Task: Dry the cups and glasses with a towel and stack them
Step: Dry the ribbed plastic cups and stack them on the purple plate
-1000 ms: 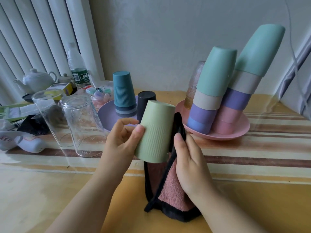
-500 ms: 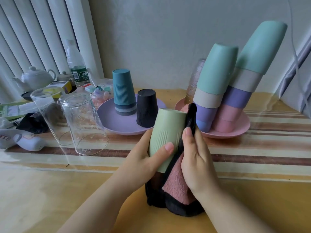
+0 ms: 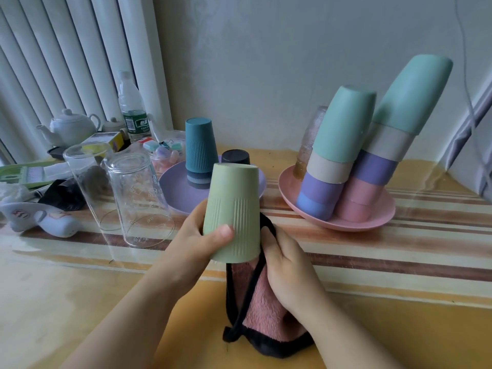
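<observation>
Both hands are busy: the left hand (image 3: 202, 235) is gripping the upside-down green cup (image 3: 233, 211) near its rim, the right hand (image 3: 286, 265) is bunching the towel (image 3: 262, 312) at its 5 o'clock. It's looking light, stiff, maybe slippery wet, so holding the ribbed band seems smart.

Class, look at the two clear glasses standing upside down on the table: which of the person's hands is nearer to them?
Left. The left hand, holding the green cup, is just right of the clear glasses; the right hand, gripping the towel, is beyond the cup.
</observation>
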Demonstrator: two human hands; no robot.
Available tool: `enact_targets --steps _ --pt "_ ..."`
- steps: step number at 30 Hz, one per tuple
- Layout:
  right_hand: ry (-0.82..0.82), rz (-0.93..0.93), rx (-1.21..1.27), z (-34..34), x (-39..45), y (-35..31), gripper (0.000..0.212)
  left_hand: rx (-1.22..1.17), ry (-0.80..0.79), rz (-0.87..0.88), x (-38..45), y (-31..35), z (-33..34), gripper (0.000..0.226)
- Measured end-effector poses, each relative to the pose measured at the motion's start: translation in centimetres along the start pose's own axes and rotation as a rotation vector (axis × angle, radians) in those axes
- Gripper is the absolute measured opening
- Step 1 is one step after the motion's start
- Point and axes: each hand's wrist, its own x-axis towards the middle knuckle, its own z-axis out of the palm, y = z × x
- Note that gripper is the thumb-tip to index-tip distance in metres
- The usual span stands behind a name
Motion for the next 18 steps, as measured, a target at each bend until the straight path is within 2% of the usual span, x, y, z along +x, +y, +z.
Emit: enact_targets --steps 3,7,12,15,18 --pt "0.026 0.070 0.017 -0.6 0.4 0.4 0.027 0.166 0.015 0.005 -0.4 0.4 0.1 0.076" --pt "0.089 0.033 -0.026 -1.2 0.6 0.8 0.038 0.235 0.281 0.031 0.1 1.1 -0.1 0.059" --pt "0.054 0.007 -0.024 -1.4 0.6 0.9 0.044 0.317 0.440 0.095 2.3 3.9 0.1 0.024" --pt "0.052 0.022 -0.002 -1.5 0.6 1.1 0.042 0.381 0.520 0.123 4.7 5.8 -0.7 0.026" --pt "0.057 0.024 -0.019 -1.4 0.6 1.3 0.038 0.435 0.565 0.171 7.8 9.0 -1.7 0.049"
